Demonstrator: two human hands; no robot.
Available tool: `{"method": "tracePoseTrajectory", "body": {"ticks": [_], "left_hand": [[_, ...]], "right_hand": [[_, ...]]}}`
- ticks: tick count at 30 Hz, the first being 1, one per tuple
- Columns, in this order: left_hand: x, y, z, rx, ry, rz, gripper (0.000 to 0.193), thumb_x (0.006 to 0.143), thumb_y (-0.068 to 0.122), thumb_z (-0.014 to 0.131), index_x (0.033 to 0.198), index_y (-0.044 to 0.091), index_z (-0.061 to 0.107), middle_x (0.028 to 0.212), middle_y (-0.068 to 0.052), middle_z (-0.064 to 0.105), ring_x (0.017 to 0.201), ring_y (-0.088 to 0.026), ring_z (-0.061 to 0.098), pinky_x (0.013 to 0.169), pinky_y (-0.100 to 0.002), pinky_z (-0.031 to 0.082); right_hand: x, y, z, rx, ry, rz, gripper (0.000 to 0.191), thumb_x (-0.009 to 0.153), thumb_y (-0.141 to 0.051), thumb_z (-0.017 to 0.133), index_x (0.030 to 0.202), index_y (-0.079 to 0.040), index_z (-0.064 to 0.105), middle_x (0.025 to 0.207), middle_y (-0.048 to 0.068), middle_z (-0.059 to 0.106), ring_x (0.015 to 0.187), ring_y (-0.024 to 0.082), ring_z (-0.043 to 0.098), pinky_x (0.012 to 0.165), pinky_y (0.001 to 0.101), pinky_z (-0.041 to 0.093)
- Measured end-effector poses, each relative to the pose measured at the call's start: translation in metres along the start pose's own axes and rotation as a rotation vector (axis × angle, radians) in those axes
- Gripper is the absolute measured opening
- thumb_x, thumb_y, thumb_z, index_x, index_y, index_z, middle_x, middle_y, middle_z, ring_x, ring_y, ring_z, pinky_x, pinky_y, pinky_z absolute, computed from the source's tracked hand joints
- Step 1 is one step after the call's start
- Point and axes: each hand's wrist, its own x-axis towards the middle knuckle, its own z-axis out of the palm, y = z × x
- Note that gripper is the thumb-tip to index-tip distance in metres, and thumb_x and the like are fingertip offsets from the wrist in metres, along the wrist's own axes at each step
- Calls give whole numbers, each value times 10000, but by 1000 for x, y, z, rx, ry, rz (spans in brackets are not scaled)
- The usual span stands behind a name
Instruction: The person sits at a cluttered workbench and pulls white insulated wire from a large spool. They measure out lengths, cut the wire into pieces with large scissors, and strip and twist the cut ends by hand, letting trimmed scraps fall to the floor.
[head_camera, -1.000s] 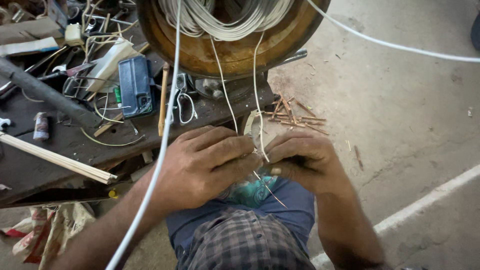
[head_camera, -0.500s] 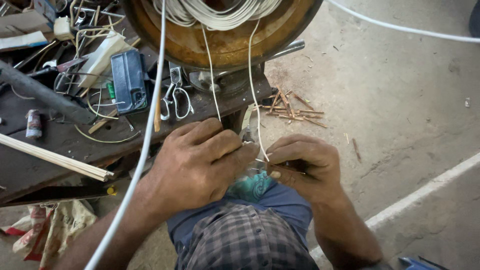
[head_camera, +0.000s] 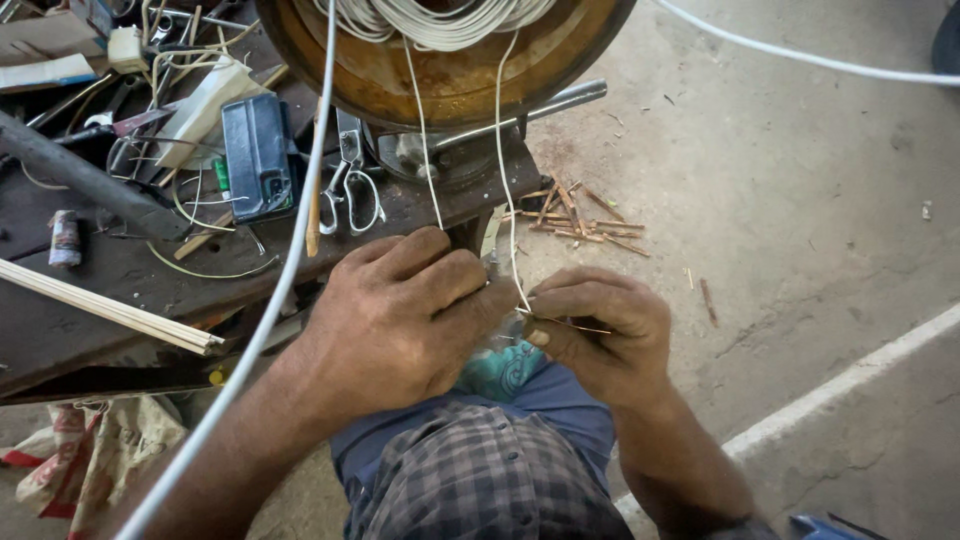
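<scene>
Between the two hands, low of centre, a thin white wire (head_camera: 506, 160) drops from the spool (head_camera: 450, 50) at 12 o'clock and ends at the fingertips. The right hand (head_camera: 600, 335) pinches its end, thumb against forefinger, grip closed down tight, with a bare copper strand (head_camera: 580, 325) poking out toward 3 o'clock. The left hand (head_camera: 400, 320) is curled over, fingers folded shut near the same point; a second wire (head_camera: 425, 150) runs down into it, though whether it grips that wire or something under the palm I cannot tell.

Judging by the bare tip, the step in hand looks like working the wire's stripped end. Any next move calls for a steady pinch and small finger motion, since the strand is fine and bends easily.

Further out, scissors (head_camera: 350, 185) lie on the dark counter (head_camera: 120, 270) at 11 o'clock, beside a black case (head_camera: 257, 155). Copper offcuts (head_camera: 575, 212) litter the floor (head_camera: 800, 200) at 1 o'clock. A thick white cable (head_camera: 280, 290) crosses at 9 o'clock.
</scene>
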Motion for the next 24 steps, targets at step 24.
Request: {"method": "tracePoseTrajectory", "body": {"ticks": [24], "left_hand": [[-23,0,36,-374,577,-434,177,902,117,712,1028,14,643,1082,-157,591,780,-121,618,529,-225,536]], "right_hand": [[-4,-10,13,-150,185,-9,127,843,60,700,971,53,698,876,136,690,735,150,639,629,260,493]]}}
